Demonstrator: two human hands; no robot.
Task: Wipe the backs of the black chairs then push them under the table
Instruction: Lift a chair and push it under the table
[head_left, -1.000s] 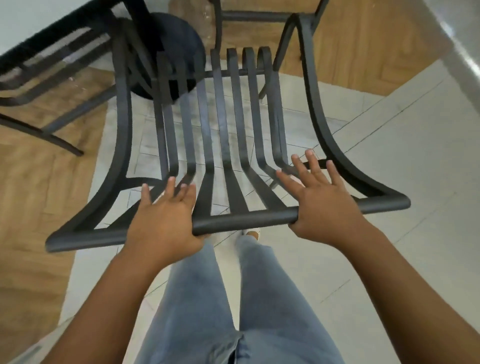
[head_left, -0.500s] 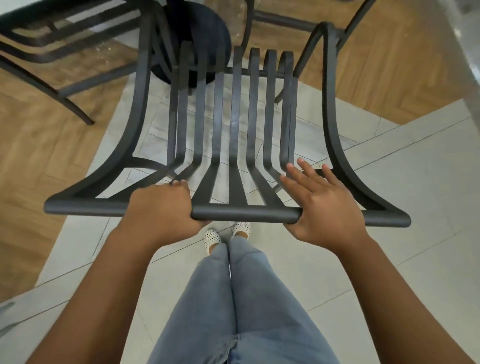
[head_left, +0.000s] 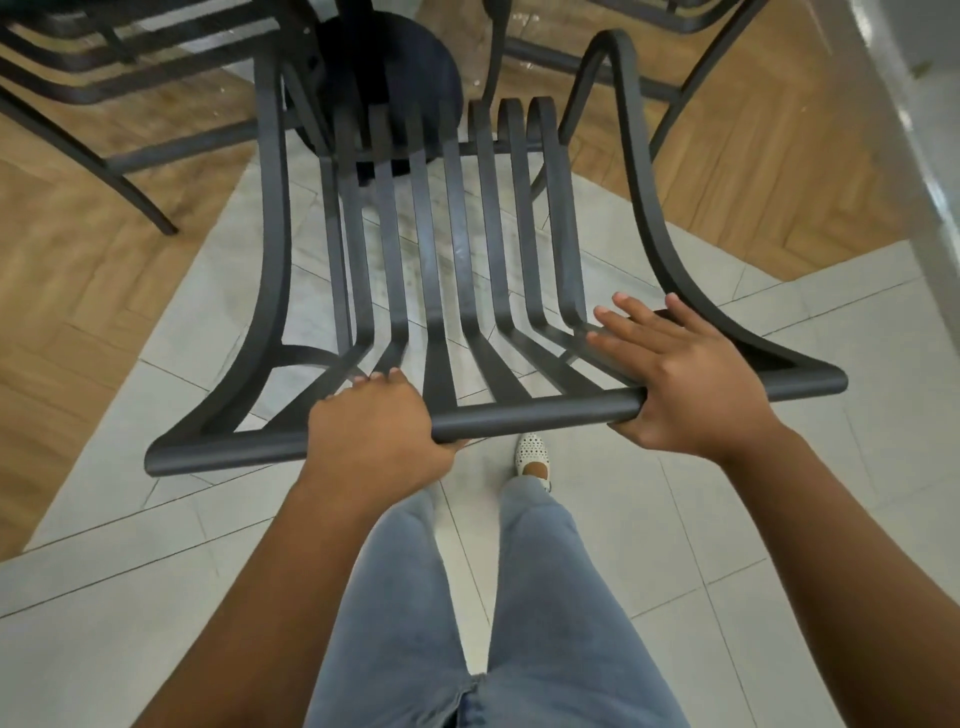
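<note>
A black metal chair (head_left: 457, 249) with a slatted back stands right in front of me, its top rail (head_left: 535, 415) running across the middle of the view. My left hand (head_left: 374, 431) grips the rail left of centre, fingers curled over it. On the rail's right part rests my right hand (head_left: 680, 379), fingers straight and spread over the slats, thumb under the rail. No cloth is in view. The table shows only as a round black pedestal base (head_left: 389, 67) beyond the chair's seat.
Another black chair (head_left: 104, 98) stands at the upper left, and legs of a third (head_left: 670, 104) at the upper right. The floor is grey tile with wood parquet on both sides. A pale wall or ledge (head_left: 914, 171) runs down the right edge. My legs and a white shoe (head_left: 532, 457) are below.
The chair has slid forward toward the pedestal base. My left hand's fingers went from straight to curled round the rail. My right hand stayed flat on it.
</note>
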